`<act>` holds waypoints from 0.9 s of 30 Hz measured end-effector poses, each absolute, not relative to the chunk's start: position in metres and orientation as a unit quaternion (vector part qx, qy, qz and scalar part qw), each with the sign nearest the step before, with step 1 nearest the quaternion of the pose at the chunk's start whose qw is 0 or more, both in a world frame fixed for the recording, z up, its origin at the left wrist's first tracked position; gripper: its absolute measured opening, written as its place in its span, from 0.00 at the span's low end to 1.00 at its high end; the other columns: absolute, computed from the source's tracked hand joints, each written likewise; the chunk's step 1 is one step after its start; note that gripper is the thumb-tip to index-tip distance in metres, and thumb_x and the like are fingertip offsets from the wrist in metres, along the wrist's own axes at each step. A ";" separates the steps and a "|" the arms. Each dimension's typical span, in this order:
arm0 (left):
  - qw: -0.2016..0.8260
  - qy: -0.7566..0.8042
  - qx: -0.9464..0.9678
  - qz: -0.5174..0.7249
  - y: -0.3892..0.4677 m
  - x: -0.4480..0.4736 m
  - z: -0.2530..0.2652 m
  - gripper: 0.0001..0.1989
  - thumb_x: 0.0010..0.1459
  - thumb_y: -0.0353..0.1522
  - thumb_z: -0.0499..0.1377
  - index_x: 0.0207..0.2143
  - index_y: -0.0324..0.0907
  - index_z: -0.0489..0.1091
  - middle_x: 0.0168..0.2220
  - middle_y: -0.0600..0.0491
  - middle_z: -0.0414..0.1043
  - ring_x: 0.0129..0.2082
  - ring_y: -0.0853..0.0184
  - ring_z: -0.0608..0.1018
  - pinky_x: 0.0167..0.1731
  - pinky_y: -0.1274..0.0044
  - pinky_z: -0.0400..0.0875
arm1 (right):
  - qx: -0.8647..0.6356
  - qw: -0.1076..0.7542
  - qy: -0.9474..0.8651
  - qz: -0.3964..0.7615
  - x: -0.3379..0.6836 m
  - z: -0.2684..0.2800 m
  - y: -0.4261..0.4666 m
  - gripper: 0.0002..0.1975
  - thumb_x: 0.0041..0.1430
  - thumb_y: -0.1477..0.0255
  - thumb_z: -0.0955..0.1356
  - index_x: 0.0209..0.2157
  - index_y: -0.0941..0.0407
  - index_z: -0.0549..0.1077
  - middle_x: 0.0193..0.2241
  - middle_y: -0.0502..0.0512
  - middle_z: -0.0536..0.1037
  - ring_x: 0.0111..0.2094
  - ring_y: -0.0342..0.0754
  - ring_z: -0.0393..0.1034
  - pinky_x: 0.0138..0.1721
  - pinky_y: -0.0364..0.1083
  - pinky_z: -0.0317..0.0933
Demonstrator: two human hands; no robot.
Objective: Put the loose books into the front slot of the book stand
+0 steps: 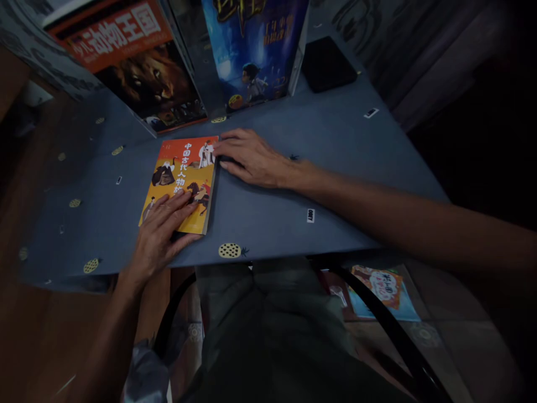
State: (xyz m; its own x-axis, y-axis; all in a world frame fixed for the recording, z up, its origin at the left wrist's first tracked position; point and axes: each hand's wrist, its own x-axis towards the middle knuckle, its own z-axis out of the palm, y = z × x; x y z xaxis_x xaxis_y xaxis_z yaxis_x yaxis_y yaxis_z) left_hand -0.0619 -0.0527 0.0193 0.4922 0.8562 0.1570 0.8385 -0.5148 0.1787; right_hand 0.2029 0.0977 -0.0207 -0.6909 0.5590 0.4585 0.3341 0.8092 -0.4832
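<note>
A small paperback book (178,162) with an orange and yellow cover lies closed on the blue tablecloth, its printed figures and white Chinese characters facing up. My left hand (161,226) rests across its lower part, fingers stretched over the cover and thumb along the bottom edge. The lower end of the title is hidden by those fingers. At the book's upper right edge is my right hand (254,157), with its index fingertip touching the cover's corner. Its fingers are extended and the thumb is apart from them, resting near the cloth.
Behind the book stand two large upright books, one with a lion cover (142,73) and one blue (255,50). A flat black object (328,63) lies at the back right of the table (335,140). Below, a colourful booklet (384,291) lies beside a black chair arm (377,319).
</note>
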 end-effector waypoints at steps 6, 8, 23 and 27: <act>0.018 0.450 0.879 0.153 -0.052 -0.065 0.015 0.25 0.67 0.45 0.57 0.64 0.50 0.64 0.65 0.46 0.68 0.65 0.54 0.70 0.65 0.56 0.62 | -0.167 0.331 -0.903 0.217 0.193 -0.017 0.061 0.16 0.71 0.71 0.61 0.55 0.54 0.73 0.53 0.59 0.77 0.61 0.53 0.66 0.63 0.58 0.62; 0.013 0.447 0.881 0.155 -0.052 -0.066 0.015 0.25 0.67 0.45 0.57 0.64 0.51 0.63 0.65 0.47 0.68 0.65 0.54 0.70 0.65 0.56 0.63 | -0.143 0.327 -0.898 0.259 0.188 -0.013 0.047 0.16 0.71 0.73 0.61 0.57 0.54 0.71 0.53 0.59 0.77 0.59 0.52 0.67 0.61 0.59 0.64; 0.001 0.426 0.891 0.155 -0.048 -0.067 0.016 0.28 0.63 0.45 0.61 0.64 0.53 0.64 0.63 0.47 0.70 0.63 0.50 0.72 0.62 0.53 0.66 | -0.093 0.361 -0.832 0.411 0.177 -0.011 0.033 0.15 0.69 0.78 0.61 0.52 0.56 0.73 0.50 0.57 0.79 0.51 0.46 0.73 0.55 0.50 0.65; -0.009 0.429 0.890 0.157 -0.049 -0.066 0.015 0.27 0.65 0.44 0.60 0.65 0.53 0.63 0.63 0.47 0.70 0.62 0.51 0.73 0.62 0.55 0.66 | -0.085 0.366 -0.832 0.409 0.178 -0.011 0.032 0.14 0.68 0.79 0.62 0.50 0.57 0.74 0.48 0.58 0.80 0.51 0.47 0.73 0.55 0.50 0.65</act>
State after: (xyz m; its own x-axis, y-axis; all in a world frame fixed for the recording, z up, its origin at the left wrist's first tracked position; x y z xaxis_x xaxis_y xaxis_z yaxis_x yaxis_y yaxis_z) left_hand -0.0658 -0.0492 0.0153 0.5832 0.7599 0.2872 0.7655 -0.6324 0.1189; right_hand 0.1775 0.0319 -0.0106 -0.7170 0.4408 0.5400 -0.1580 0.6518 -0.7418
